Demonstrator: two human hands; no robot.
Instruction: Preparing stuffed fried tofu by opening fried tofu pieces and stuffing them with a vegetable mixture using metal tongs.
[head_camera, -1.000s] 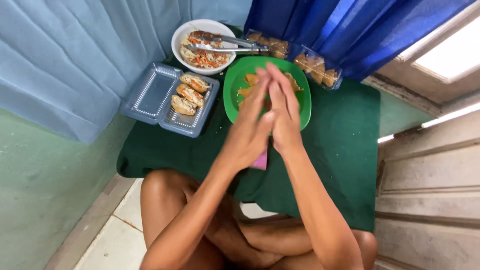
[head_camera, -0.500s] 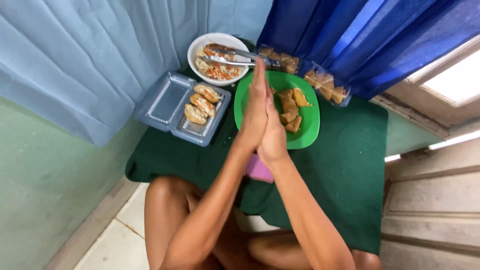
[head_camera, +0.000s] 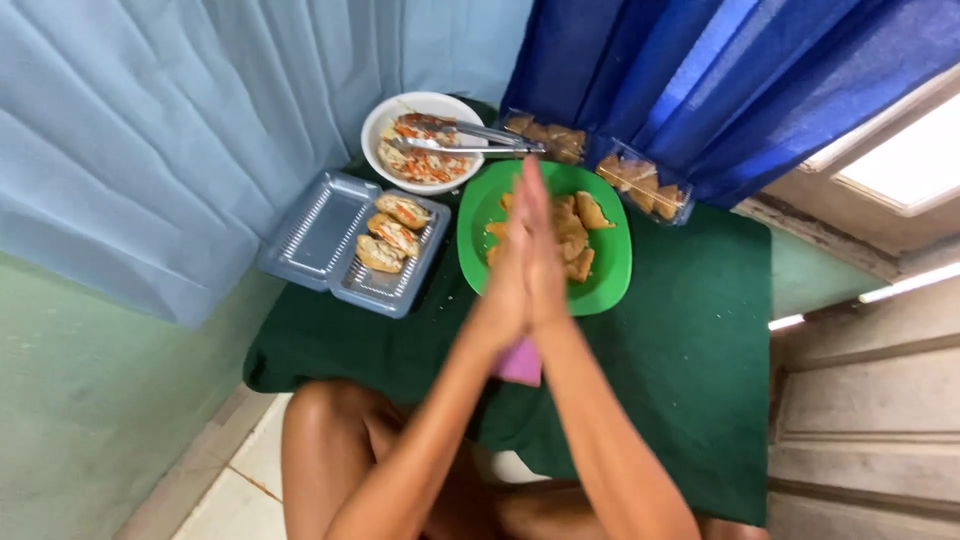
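My left hand (head_camera: 512, 265) and my right hand (head_camera: 542, 262) are pressed flat together, palm to palm, fingers straight and pointing away from me. They hover over the near edge of a green plate (head_camera: 608, 280) of fried pastry pieces (head_camera: 580, 225). Neither hand holds anything. A small pink object (head_camera: 522, 362) lies on the green cloth just under my wrists, partly hidden by them.
A white bowl (head_camera: 380, 125) of filling holds metal tongs (head_camera: 470, 140). An open clear plastic box (head_camera: 330, 235) with three filled pastries (head_camera: 392, 232) lies at left. Two clear packs of pastries (head_camera: 640, 180) stand by the blue curtain (head_camera: 720, 80). My bare knee (head_camera: 330, 440) is below the green-clothed table (head_camera: 700, 370).
My hands went from rubbing slightly crossed to lying flat and aligned against each other. The view shifted a little, so the table appears lower and more to the right.
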